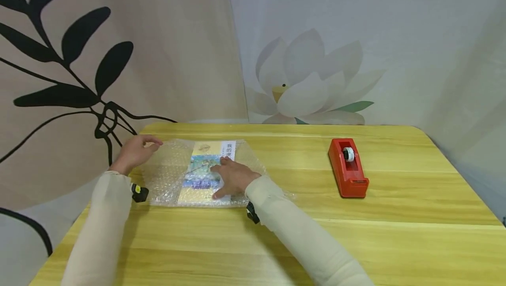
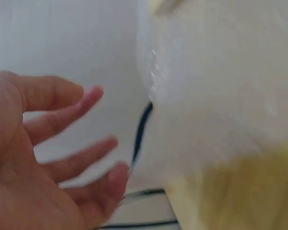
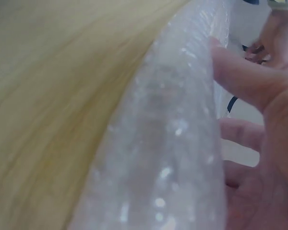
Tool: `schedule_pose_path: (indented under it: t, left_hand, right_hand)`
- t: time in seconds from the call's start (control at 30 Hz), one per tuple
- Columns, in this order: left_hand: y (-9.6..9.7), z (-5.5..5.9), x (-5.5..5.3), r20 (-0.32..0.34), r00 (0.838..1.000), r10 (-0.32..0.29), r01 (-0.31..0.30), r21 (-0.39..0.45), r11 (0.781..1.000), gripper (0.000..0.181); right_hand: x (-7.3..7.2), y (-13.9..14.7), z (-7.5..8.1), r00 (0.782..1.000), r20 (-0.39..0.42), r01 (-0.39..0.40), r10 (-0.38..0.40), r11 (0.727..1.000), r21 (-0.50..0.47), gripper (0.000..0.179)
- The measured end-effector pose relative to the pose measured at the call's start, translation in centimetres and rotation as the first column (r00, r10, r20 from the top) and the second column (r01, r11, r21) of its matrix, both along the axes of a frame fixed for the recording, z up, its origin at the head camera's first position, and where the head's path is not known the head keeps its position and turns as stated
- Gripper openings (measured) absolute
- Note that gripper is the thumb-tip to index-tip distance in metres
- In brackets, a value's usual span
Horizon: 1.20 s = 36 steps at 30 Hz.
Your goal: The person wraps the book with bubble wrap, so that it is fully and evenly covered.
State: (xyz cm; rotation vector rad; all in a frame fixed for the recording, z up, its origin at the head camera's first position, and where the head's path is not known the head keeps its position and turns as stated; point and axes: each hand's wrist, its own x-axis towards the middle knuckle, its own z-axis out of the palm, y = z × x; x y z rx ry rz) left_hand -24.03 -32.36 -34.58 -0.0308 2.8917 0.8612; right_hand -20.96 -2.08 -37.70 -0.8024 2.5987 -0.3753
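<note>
Saw nearest to the camera two pale sleeves point(image 1: 300, 229), reaching forward above the wooden table point(image 1: 197, 242). Found the book point(image 1: 203, 167) left of the table's middle, cover upward, together with a sheet of bubble wrap point(image 1: 164, 176); could not tell whether under the wrap or on top of it. Judged the step in hand to be the arranging of the wrap around the book, apparently not yet fastened. For the next move, judged necessary a firm hold on the wrap's left edge and a steady press on the book. Noted the left hand point(image 1: 136, 152) just beside that edge, fingers loosely bent and parted, holding nothing. Noted the right hand point(image 1: 233, 176) with fingers spread, resting over the book's right part, thumb against the wrap, without visible pinch. Saw the red tape dispenser point(image 1: 349, 176) well apart, on the right.
</note>
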Motion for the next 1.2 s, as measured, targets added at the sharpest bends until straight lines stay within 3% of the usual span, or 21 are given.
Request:
schedule_pose_path:
  t: [0.1, 0.23, 0.33, 0.5, 0.7, 0.87, 1.1, 1.2]
  left_hand:
    - [-1.3, -0.8, 0.6, 0.037, 0.996, 0.084, -0.085, 0.007, 0.996, 0.050]
    - [-2.5, -1.8, 1.2, 0.114, 0.985, 0.131, -0.140, 0.084, 0.987, 0.053]
    - [-2.7, -2.5, 1.4, 0.120, 0.985, 0.128, -0.144, 0.142, 0.979, 0.052]
    - [-2.5, -2.8, 1.8, 0.045, 0.995, 0.086, -0.093, 0.199, 0.976, 0.046]
    - [-1.9, -2.3, 2.1, -0.029, 0.995, 0.094, -0.083, 0.264, 0.961, 0.041]
    - [-0.9, -1.2, 2.4, -0.083, 0.992, 0.091, -0.072, 0.204, 0.976, 0.040]
    - [0.3, 0.2, 2.6, -0.081, 0.994, 0.067, -0.053, 0.170, 0.984, 0.042]
    - [0.7, 0.6, 2.7, -0.110, 0.993, 0.051, -0.035, 0.149, 0.988, 0.040]
  right_hand:
    - [0.0, 0.0, 0.0, 1.000, 0.009, 0.004, -0.004, 1.000, -0.006, 0.083]
    - [0.0, 0.0, 0.0, 1.000, 0.017, 0.006, -0.006, 1.000, -0.014, 0.083]
    - [0.1, -0.1, -0.1, 1.000, 0.015, 0.007, -0.007, 1.000, -0.015, 0.082]
    - [0.2, -0.1, -0.2, 1.000, 0.011, 0.008, -0.008, 1.000, -0.014, 0.082]
    - [0.2, -0.1, -0.1, 1.000, 0.020, 0.011, -0.010, 1.000, -0.016, 0.081]
    - [0.1, 0.1, -0.2, 1.000, 0.019, 0.007, -0.006, 1.000, -0.028, 0.081]
    - [-0.1, 0.3, -0.3, 1.000, 0.014, 0.004, -0.004, 1.000, -0.026, 0.081]
    - [-0.2, 0.2, -0.3, 1.000, 0.011, 0.001, -0.001, 1.000, -0.028, 0.081]
